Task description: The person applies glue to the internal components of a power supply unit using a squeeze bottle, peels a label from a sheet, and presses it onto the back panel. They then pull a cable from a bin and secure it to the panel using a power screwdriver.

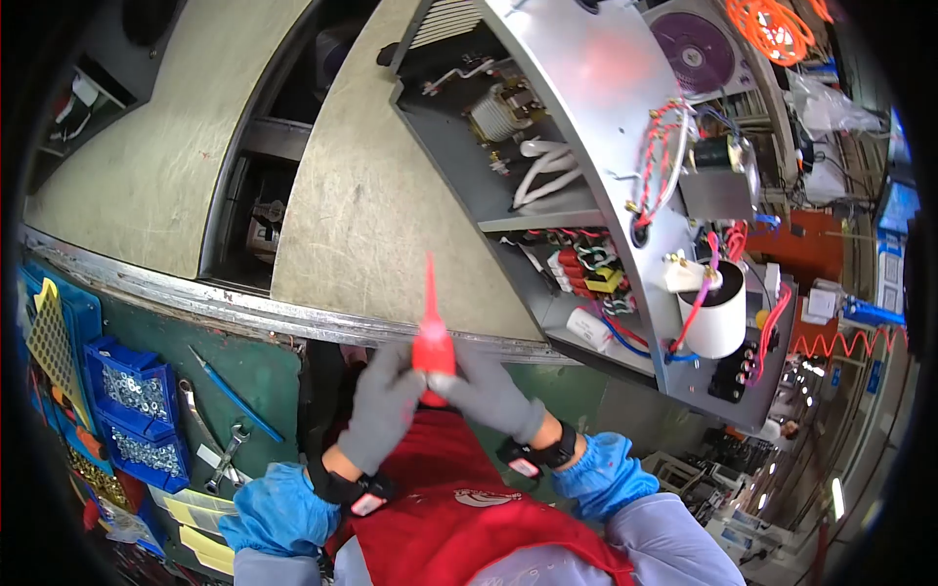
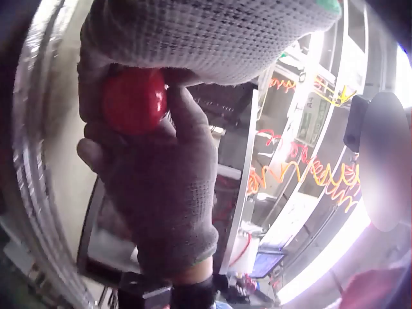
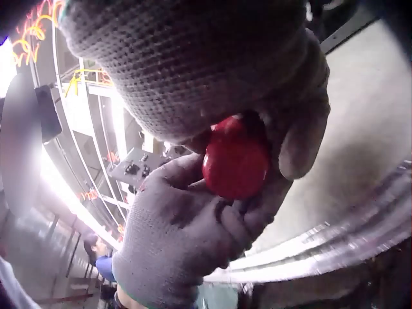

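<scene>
A red squeeze bottle (image 1: pixel 431 344) with a long pointed red nozzle stands upright between my two grey-gloved hands, just in front of my red apron. My left hand (image 1: pixel 389 379) grips its body from the left. My right hand (image 1: pixel 471 379) grips it from the right. In the left wrist view the red bottle (image 2: pixel 134 100) shows between my own glove at the top and the right hand's fingers (image 2: pixel 161 187) curled round it. The right wrist view shows the bottle (image 3: pixel 236 164) pinched between both gloves, with the left hand (image 3: pixel 174 238) below it.
An open metal chassis (image 1: pixel 606 107) with coloured wires and a white cylinder (image 1: pixel 713 313) stands at the right. Grey panels (image 1: pixel 381 195) lie ahead behind a metal rail (image 1: pixel 244 308). Blue bins of screws (image 1: pixel 132 391), wrenches (image 1: pixel 225 454) and a blue tool (image 1: pixel 234 396) lie left.
</scene>
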Tool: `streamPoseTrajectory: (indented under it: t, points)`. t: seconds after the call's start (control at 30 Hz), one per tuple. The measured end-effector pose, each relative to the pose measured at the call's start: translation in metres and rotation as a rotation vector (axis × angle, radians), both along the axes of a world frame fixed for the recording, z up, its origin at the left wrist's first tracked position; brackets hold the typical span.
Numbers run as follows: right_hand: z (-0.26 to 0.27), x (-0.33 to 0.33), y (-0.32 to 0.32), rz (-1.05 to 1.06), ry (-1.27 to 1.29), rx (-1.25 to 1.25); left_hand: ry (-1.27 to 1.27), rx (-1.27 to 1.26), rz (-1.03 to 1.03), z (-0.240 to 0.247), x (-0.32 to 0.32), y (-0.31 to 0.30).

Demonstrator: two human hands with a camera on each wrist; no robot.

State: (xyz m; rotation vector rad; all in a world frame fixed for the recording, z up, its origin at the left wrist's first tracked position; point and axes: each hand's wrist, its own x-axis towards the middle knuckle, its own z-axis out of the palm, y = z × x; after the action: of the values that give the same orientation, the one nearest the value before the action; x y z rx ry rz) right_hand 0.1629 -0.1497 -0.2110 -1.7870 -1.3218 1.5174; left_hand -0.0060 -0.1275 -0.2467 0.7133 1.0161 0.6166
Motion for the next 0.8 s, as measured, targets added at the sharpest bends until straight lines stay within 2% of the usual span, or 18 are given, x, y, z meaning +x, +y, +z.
streamPoseTrajectory:
  t: [0.07, 0.13, 0.23, 0.27, 0.33, 0.47, 0.53, 0.6, 0.67, 0.73, 0.8]
  points:
    - [0.011, 0.018, -0.040, 0.007, 0.025, -0.126, -0.098, -0.015, -0.151, 0.003, 0.008, -0.026]
    - [0.027, 0.035, -0.071, 0.083, -0.045, -0.230, -0.030, 0.113, -0.515, 0.017, 0.014, -0.033]
    - [0.041, 0.060, -0.125, 0.110, -0.110, -0.286, 0.112, 0.291, -0.928, 0.010, 0.044, -0.055]
    - [0.042, 0.068, -0.145, 0.104, -0.124, -0.286, 0.083, 0.336, -0.957, 0.008, 0.055, -0.062]
    - [0.039, 0.082, -0.190, -0.137, 0.019, -0.326, 0.021, 0.422, -1.019, 0.009, 0.077, -0.077]
    - [0.036, 0.126, -0.263, -0.666, 0.166, -0.347, 0.102, 0.467, -0.979, 0.024, 0.108, -0.085]
    - [0.047, 0.165, -0.276, -0.817, 0.169, -0.298, 0.119, 0.520, -0.915, 0.021, 0.118, -0.087]
    - [0.031, 0.219, -0.293, -0.983, 0.142, -0.255, 0.133, 0.531, -0.851, 0.028, 0.127, -0.081]
    - [0.040, 0.263, -0.281, -1.046, 0.037, -0.215, 0.133, 0.350, -0.761, 0.039, 0.129, -0.081]
    - [0.020, 0.325, -0.284, -0.981, 0.022, -0.163, 0.111, 0.190, -0.683, 0.049, 0.139, -0.079]
    - [0.027, 0.358, -0.267, -1.008, -0.022, -0.132, 0.096, 0.092, -0.570, 0.046, 0.144, -0.082]
